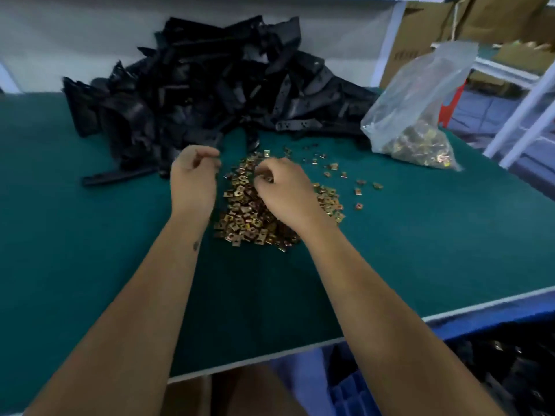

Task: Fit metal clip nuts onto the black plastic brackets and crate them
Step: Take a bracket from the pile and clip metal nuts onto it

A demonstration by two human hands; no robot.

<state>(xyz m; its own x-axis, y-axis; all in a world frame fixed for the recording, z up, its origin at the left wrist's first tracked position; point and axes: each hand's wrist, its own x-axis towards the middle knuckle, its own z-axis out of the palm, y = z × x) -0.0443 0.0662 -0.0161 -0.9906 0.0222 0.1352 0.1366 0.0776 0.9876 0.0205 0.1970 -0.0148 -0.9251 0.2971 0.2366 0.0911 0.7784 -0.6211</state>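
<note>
A heap of brass-coloured metal clip nuts (pixel 244 217) lies in the middle of the green table (pixel 90 235). Behind it rises a big pile of black plastic brackets (pixel 195 85). My right hand (pixel 285 190) is over the heap, fingers curled down and pinching clip nuts. My left hand (pixel 193 181) hovers at the heap's left edge, just in front of the brackets, its fingers loosely curled; whether it holds anything is hidden. A blue crate (pixel 468 340) with black parts inside sits below the table's front right edge.
A clear plastic bag (pixel 420 115) of more clip nuts stands at the back right. Loose nuts (pixel 360 184) are scattered right of the heap. One long bracket (pixel 117 175) lies alone to the left. White shelf posts and cardboard boxes (pixel 420 31) stand at the far right.
</note>
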